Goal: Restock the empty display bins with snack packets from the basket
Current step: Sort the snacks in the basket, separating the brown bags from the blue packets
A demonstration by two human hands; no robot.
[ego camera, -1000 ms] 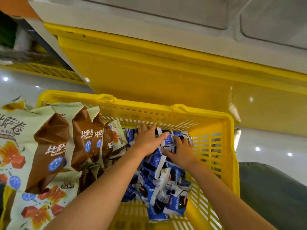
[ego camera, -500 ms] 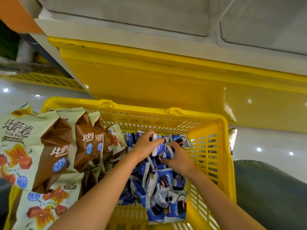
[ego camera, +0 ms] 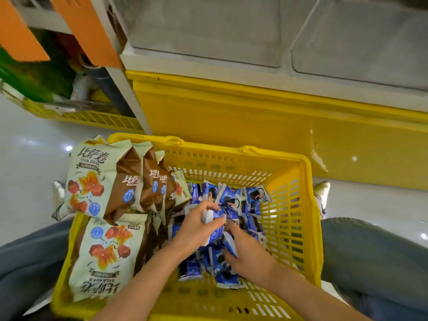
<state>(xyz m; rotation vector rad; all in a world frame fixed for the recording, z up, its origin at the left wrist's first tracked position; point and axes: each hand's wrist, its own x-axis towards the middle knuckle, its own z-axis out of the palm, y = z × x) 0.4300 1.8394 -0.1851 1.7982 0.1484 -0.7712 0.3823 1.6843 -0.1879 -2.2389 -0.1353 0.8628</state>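
Observation:
A yellow plastic basket (ego camera: pixel 294 205) sits on the floor between my knees. Its right half holds a heap of small blue-and-white snack packets (ego camera: pixel 252 198). My left hand (ego camera: pixel 194 230) curls around a bunch of these packets at the middle of the heap. Beside it, my right hand (ego camera: pixel 247 251) grips more of the small packets, fingers dug into the pile. Above the basket, two clear display bins (ego camera: pixel 203 31) stand on the shelf with nothing in them.
Large pale-green and brown snack bags (ego camera: pixel 104 181) fill the basket's left half and lean over its rim. A yellow shelf base (ego camera: pixel 231 117) rises right behind the basket. My shoe (ego camera: pixel 322 193) and trouser legs flank the basket. An orange-fronted shelf stands at upper left.
Both hands pulled back toward me from the far end of the heap and closed around bunches of blue packets. The view tilted up, showing the display bins.

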